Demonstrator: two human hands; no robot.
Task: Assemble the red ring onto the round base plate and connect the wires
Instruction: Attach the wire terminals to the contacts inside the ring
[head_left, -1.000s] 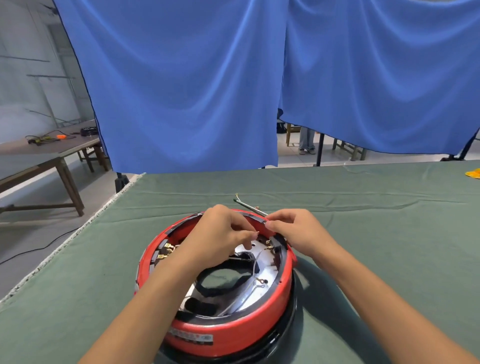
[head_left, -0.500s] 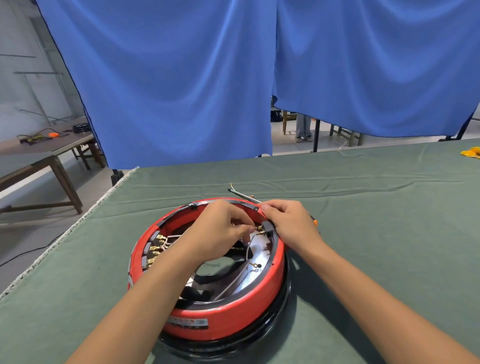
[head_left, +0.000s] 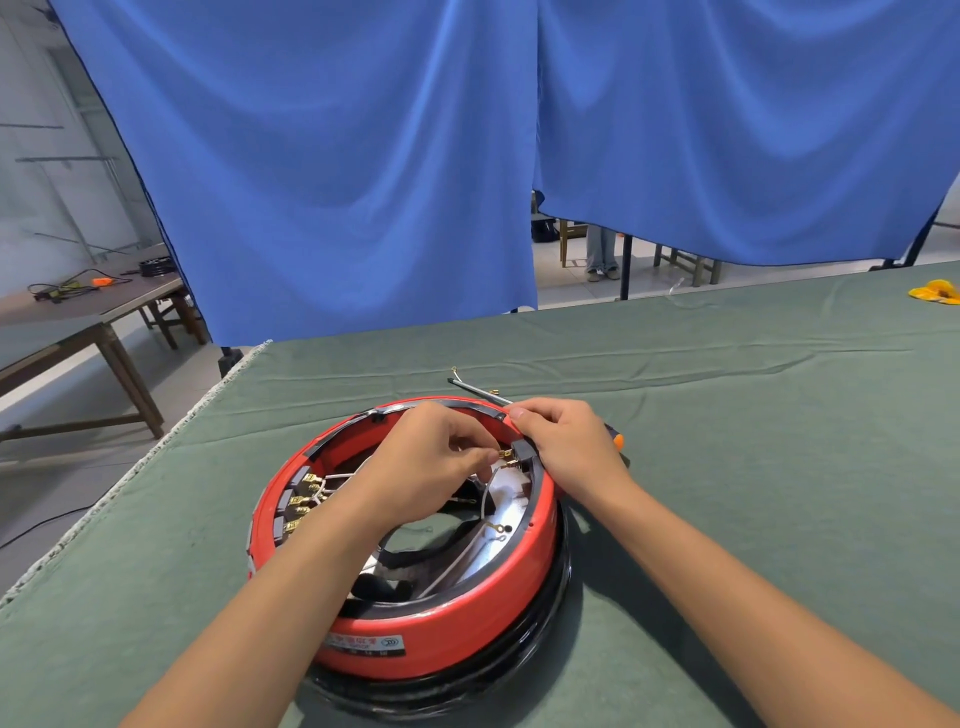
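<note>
Green cloth (head_left: 727, 415) covers my table; the red ring (head_left: 441, 634) already sits on the base plate (head_left: 545, 618). At two o'clock my left hand (head_left: 431, 462) pinches a brass terminal (head_left: 506, 456) while my right hand (head_left: 566, 447) grips the rim. Loose wires (head_left: 452, 564) remain.

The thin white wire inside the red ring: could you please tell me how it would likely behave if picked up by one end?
The white wire would probably flop: it is thin and lies in a loose curve across the metal plate. It looks very light. Its small terminal end may snag on parts inside the red ring.
</note>
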